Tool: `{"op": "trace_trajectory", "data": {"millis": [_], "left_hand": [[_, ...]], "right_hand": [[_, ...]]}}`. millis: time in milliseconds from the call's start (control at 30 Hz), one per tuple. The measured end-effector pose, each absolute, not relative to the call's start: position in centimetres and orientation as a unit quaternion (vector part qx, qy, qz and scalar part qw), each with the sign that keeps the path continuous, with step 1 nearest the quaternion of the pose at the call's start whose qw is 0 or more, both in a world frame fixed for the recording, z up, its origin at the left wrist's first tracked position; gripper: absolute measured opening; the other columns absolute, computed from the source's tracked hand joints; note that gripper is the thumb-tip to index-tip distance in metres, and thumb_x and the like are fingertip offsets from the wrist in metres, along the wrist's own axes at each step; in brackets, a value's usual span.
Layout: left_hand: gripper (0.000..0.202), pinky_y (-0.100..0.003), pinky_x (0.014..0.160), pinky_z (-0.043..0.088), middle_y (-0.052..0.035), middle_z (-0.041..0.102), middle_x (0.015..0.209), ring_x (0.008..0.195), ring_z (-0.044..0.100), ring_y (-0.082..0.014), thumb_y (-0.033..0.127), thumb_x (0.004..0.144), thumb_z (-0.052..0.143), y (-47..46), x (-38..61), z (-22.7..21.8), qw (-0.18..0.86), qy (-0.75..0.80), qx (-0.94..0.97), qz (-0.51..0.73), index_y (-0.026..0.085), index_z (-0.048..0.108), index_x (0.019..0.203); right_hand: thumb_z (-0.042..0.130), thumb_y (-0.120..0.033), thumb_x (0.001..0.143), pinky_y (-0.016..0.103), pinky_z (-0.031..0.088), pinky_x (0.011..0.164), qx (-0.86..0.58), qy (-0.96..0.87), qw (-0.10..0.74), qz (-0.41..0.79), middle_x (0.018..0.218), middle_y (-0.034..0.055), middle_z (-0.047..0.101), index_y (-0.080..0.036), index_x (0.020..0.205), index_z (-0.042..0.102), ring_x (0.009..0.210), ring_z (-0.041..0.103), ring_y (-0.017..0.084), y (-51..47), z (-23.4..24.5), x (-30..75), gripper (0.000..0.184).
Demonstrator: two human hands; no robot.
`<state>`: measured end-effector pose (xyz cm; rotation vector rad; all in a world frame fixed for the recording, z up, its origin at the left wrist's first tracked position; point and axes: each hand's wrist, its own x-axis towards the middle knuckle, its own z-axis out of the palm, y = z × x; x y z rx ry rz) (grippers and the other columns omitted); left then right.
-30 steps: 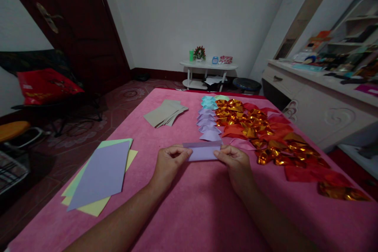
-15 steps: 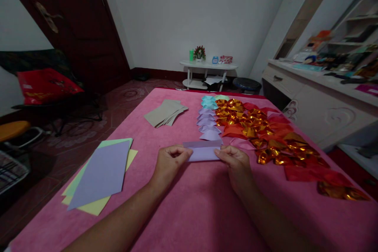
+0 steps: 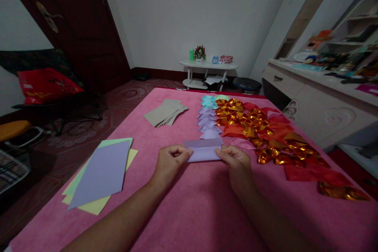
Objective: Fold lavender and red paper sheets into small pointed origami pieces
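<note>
A folded sheet of purple paper [image 3: 204, 153] is stretched between my hands above the pink cloth [image 3: 189, 212]. My left hand [image 3: 173, 161] pinches its left end between thumb and fingers, and my right hand [image 3: 236, 161] pinches the right end the same way. The far part of the paper shows a darker purple strip along a crease. Just beyond it lies a column of folded purple paper pieces [image 3: 208, 121]. Shiny gold foil pieces [image 3: 254, 122] and red folded papers [image 3: 319, 174] spread to the right of my right hand.
Flat purple, green and yellow sheets [image 3: 103, 173] lie stacked at the left. Grey paper sheets [image 3: 165, 112] are fanned out further back. Beyond the table stand a small white side table [image 3: 208, 64], a dark round stool [image 3: 247, 84] and, at the right, a cluttered dresser [image 3: 310, 86].
Almost nothing differs. Both hands keep their pinch on the purple paper, which has shifted very slightly.
</note>
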<state>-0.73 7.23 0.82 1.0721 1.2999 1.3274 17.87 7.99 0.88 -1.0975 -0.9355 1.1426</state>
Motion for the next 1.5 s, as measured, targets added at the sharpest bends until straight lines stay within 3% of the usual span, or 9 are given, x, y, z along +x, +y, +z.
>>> {"op": "trace_trajectory", "data": {"millis": [167, 400, 900, 1100, 1333, 1500], "left_hand": [[0.022, -0.020, 0.053, 0.039, -0.0016, 0.064, 0.055, 0.051, 0.051, -0.0093, 0.031, 0.054, 0.082, 7.2, -0.8, 1.4, 0.512, 0.516, 0.409, 0.552, 0.013, 0.071, 0.056], [0.021, -0.019, 0.054, 0.037, -0.0010, 0.065, 0.056, 0.053, 0.051, -0.0081, 0.031, 0.055, 0.082, 7.2, -1.0, 1.0, 0.534, 0.505, 0.403, 0.545, 0.013, 0.072, 0.059], [0.028, -0.019, 0.047, 0.036, -0.0011, 0.061, 0.052, 0.047, 0.049, -0.0085, 0.036, 0.056, 0.079, 7.3, -0.8, 1.0, 0.488, 0.534, 0.424, 0.545, 0.012, 0.067, 0.055], [0.032, -0.018, 0.044, 0.033, 0.0017, 0.056, 0.047, 0.043, 0.045, -0.0068, 0.036, 0.054, 0.079, 7.4, -0.9, 1.1, 0.476, 0.533, 0.430, 0.552, 0.013, 0.058, 0.051], [0.021, -0.016, 0.046, 0.031, 0.0059, 0.051, 0.052, 0.045, 0.043, -0.0050, 0.024, 0.062, 0.073, 8.5, -2.5, 0.5, 0.453, 0.506, 0.504, 0.533, 0.014, 0.056, 0.067], [0.010, -0.018, 0.048, 0.034, 0.0040, 0.054, 0.055, 0.048, 0.048, -0.0084, 0.021, 0.068, 0.065, 9.4, -3.5, 0.4, 0.403, 0.511, 0.567, 0.505, 0.015, 0.060, 0.074]], "right_hand": [[0.078, -0.031, 0.059, 0.027, 0.041, 0.059, -0.497, -0.418, 0.602, 0.464, 0.065, -0.0005, 0.063, -0.018, 0.054, 0.061, 0.061, 0.053, 0.014, 8.1, 0.8, 18.0, 0.022], [0.079, -0.031, 0.060, 0.029, 0.043, 0.064, -0.489, -0.417, 0.597, 0.481, 0.066, 0.0010, 0.065, -0.018, 0.056, 0.063, 0.065, 0.055, 0.016, 8.1, 0.7, 18.1, 0.021], [0.078, -0.032, 0.058, 0.025, 0.038, 0.053, -0.527, -0.429, 0.587, 0.441, 0.054, -0.0019, 0.056, -0.017, 0.051, 0.059, 0.053, 0.046, 0.011, 8.0, 1.0, 17.8, 0.025], [0.075, -0.032, 0.060, 0.025, 0.033, 0.048, -0.545, -0.469, 0.571, 0.396, 0.051, -0.0033, 0.051, -0.018, 0.048, 0.055, 0.048, 0.041, 0.010, 7.9, 0.9, 17.7, 0.027], [0.068, -0.027, 0.062, 0.022, 0.032, 0.043, -0.538, -0.503, 0.512, 0.441, 0.042, -0.0062, 0.048, -0.022, 0.056, 0.044, 0.039, 0.044, 0.010, 7.9, 0.5, 17.3, 0.026], [0.063, -0.020, 0.061, 0.020, 0.027, 0.041, -0.516, -0.583, 0.458, 0.429, 0.044, -0.0094, 0.044, -0.023, 0.068, 0.051, 0.038, 0.039, 0.008, 7.4, -0.5, 16.3, 0.014]]}}
